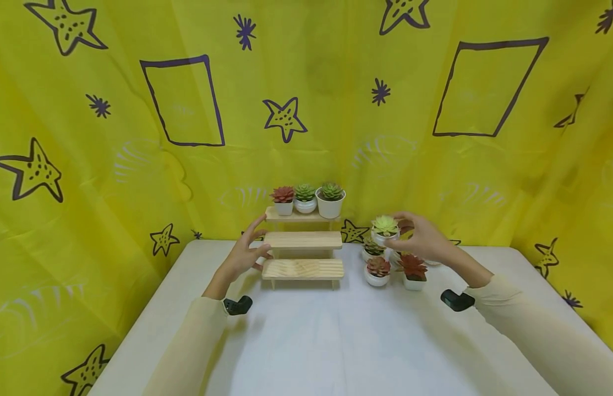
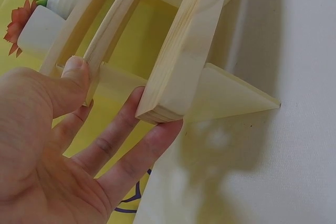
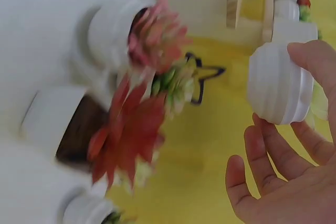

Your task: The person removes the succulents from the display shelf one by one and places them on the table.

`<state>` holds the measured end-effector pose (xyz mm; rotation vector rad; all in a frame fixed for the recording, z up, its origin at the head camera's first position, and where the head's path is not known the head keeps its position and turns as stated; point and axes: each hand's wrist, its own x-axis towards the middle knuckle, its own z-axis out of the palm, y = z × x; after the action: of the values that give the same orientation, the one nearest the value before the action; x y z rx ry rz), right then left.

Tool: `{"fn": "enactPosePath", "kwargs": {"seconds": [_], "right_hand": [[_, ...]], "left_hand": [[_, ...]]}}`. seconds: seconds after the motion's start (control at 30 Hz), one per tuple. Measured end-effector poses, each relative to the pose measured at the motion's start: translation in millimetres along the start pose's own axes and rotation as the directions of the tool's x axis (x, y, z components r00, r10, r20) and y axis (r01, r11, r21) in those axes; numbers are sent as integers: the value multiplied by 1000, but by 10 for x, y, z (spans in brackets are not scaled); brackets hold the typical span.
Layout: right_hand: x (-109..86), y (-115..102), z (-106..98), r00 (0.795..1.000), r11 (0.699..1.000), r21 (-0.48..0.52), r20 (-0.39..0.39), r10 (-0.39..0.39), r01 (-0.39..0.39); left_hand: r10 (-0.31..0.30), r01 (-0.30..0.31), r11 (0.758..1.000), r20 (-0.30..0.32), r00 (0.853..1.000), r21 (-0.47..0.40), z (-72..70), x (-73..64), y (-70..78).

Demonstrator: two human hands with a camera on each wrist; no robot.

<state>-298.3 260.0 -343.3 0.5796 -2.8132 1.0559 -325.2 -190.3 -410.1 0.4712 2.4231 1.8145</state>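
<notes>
My left hand (image 1: 243,258) is at the left ends of a three-tier wooden plant stand (image 1: 302,240). In the left wrist view, the thumb (image 2: 76,72) lies against the middle tier and two fingertips touch the end of the lowest tier (image 2: 176,77). My right hand (image 1: 425,237) holds up a pale green succulent in a round white pot (image 1: 385,230), right of the stand. The right wrist view shows thumb and fingers around this ribbed pot (image 3: 281,83); its plant is mostly hidden there.
Along the top tier stand a red succulent (image 1: 283,200) and two green ones (image 1: 305,198) in white pots. Several more potted succulents, including a red-leaved one (image 1: 413,269) and a pinkish one (image 1: 377,270), stand on the white table (image 1: 306,341). A yellow patterned curtain (image 1: 326,159) hangs behind.
</notes>
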Motion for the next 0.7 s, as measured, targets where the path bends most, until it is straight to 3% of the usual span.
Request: {"fn": "enactPosePath", "kwargs": {"seconds": [0.43,0.7], "right_hand": [[-390,350,-381,997,995,-74,-35,69,-71],[-527,508,-458,995,992,-82,-56,87,-91]], "left_hand": [[-3,3,1000,2,1000,-12,8,2,3],[26,-25,999,20,999,-20,-3,-12,-2]]}}
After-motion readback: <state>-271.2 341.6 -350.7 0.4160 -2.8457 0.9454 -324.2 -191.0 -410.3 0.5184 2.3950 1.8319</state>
